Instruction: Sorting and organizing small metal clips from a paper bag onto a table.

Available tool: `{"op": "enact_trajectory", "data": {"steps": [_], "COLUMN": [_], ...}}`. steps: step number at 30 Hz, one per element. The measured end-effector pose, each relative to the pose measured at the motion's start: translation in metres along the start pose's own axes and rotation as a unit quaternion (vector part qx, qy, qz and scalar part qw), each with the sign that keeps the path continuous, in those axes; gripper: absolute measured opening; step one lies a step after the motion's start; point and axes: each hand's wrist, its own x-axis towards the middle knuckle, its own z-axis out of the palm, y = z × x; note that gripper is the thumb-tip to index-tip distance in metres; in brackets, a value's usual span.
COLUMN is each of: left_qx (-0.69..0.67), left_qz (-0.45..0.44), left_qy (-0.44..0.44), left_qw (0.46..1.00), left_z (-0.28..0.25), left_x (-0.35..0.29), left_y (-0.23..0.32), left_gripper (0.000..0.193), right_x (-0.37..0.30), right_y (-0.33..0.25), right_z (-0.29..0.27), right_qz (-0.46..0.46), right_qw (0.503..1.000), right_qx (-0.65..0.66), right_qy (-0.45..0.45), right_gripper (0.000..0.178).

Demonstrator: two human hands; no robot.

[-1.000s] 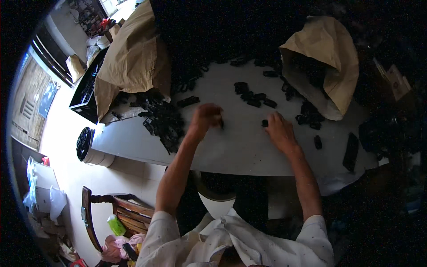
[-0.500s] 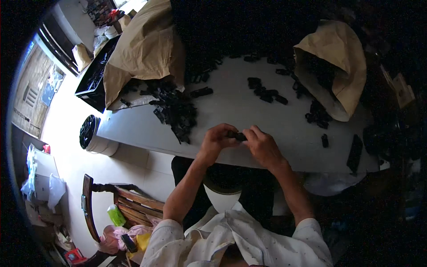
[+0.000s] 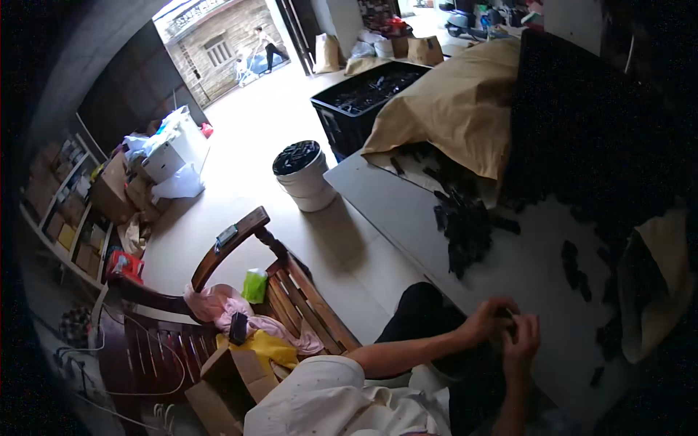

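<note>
Over the table's near edge, my left hand [image 3: 486, 321] and my right hand [image 3: 520, 340] meet with fingers bent together. A small dark part shows faintly between the fingertips; shadow hides its shape. Ahead of my left hand a heap of small black plastic parts [image 3: 465, 236] lies on the grey table [image 3: 414, 200]. It spills from the mouth of a large brown paper sack [image 3: 451, 109] lying on its side. Beyond my right hand, several more black parts [image 3: 574, 272] form a short row near a second open paper sack [image 3: 665, 254].
Left of the table stand a white bucket [image 3: 305, 185] full of black pieces and a black crate [image 3: 338, 123] of similar ones. A wooden chair [image 3: 313, 294] with pink and yellow cloths is close on my left. Outside the bright doorway a person [image 3: 269, 49] is visible.
The view has swung left, so the table and hands now appear farther right, and the doorway and chair show more fully. Both hands stay close together at the table edge.
</note>
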Motion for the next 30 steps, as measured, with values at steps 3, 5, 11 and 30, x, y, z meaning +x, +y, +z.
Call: {"op": "enact_trajectory", "data": {"steps": [3,5,11,30], "left_qx": [0.017,-0.054,-0.02,0.303], "left_qz": [0.092,0.119,-0.009,-0.017], "left_qy": [-0.028,-0.05,-0.057,-0.148], "left_qw": [0.995,0.99,0.998,0.941], "left_z": [0.003,0.009,-0.022,-0.029], "left_x": [0.002,0.003,-0.032,-0.045], "left_y": [-0.008,-0.01,0.0,-0.03], "left_gripper": [0.018,0.014,0.006,0.018], "right_x": [-0.012,-0.019,-0.012,0.202], "right_y": [0.04,0.059,0.011,0.074], "right_z": [0.01,0.016,0.011,0.084], "right_qz": [0.059,0.1,0.142,-0.034], "right_qw": [0.984,0.965,0.921,0.973], "right_qx": [0.168,0.242,0.343,-0.22], "right_qy": [0.004,0.027,-0.114,-0.061], "right_gripper": [0.018,0.02,0.025,0.036]}}
